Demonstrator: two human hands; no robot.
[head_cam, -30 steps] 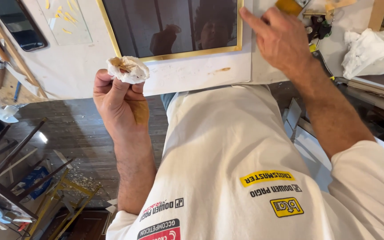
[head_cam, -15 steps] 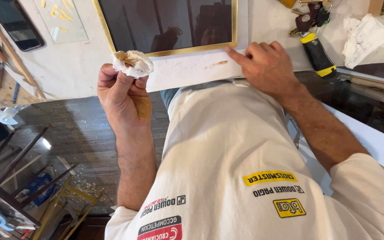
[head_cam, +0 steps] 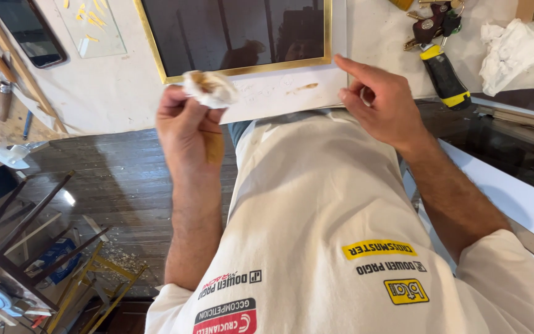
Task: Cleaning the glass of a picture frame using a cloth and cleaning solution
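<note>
White, brown-stained wad of cloth (head_cam: pixel 210 88), pinched in the closed fingers of the person's left hand (head_cam: pixel 186 127), raised just at the near edge of the gold-framed dark panel (head_cam: pixel 236 34) and overlapping its lower left corner. Right hand (head_cam: pixel 375 102): half open, holding nothing, forefinger extended and touching the white border (head_cam: pixel 279 93) at the panel's lower right corner, beside a brown smear (head_cam: pixel 301 89). Right of the panel: black-and-yellow tool with keys (head_cam: pixel 443 71); farther right, crumpled white rag (head_cam: pixel 514 49).
</note>
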